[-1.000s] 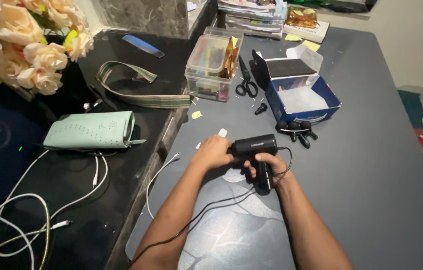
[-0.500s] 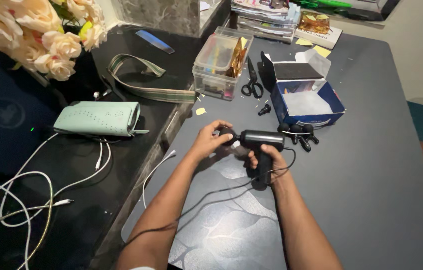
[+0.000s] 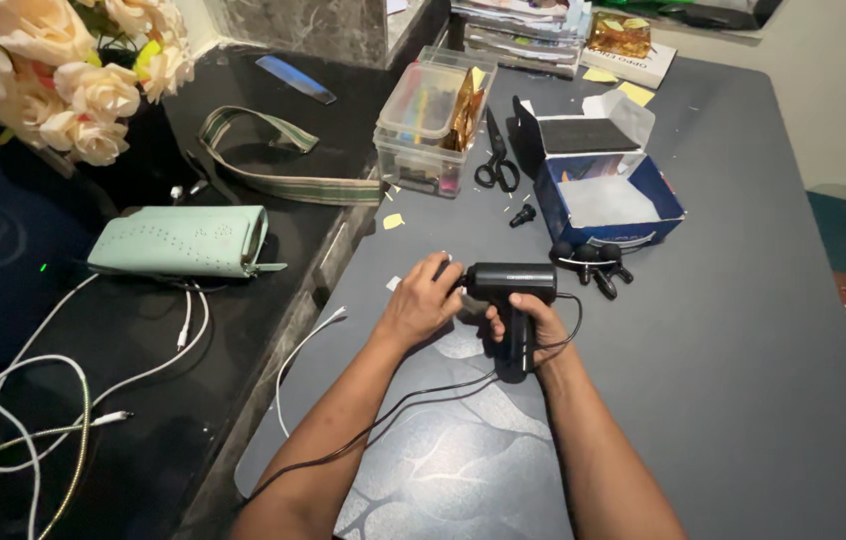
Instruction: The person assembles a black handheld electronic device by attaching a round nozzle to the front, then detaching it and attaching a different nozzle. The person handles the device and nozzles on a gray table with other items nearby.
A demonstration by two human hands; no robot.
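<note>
A black pistol-shaped massage gun (image 3: 513,283) sits just above the dark grey table (image 3: 743,330). My right hand (image 3: 533,325) is wrapped around its handle. My left hand (image 3: 423,300) pinches the front end of its barrel, where a small head fits. A black cable (image 3: 383,425) runs from the handle back toward me between my forearms. Several loose black attachment heads (image 3: 593,262) lie just right of the gun, and one more black attachment head (image 3: 522,214) lies behind it.
An open blue box (image 3: 608,195) stands behind the gun, with black scissors (image 3: 495,160) and a clear plastic container (image 3: 433,120) to its left. On the left black counter lie a mint pouch (image 3: 178,242), a striped strap (image 3: 273,180), white cables (image 3: 33,420) and cream flowers (image 3: 43,70).
My hands and the gun have stayed together in much the same grip. The view has shifted slightly, so everything sits a little lower and to the left.
</note>
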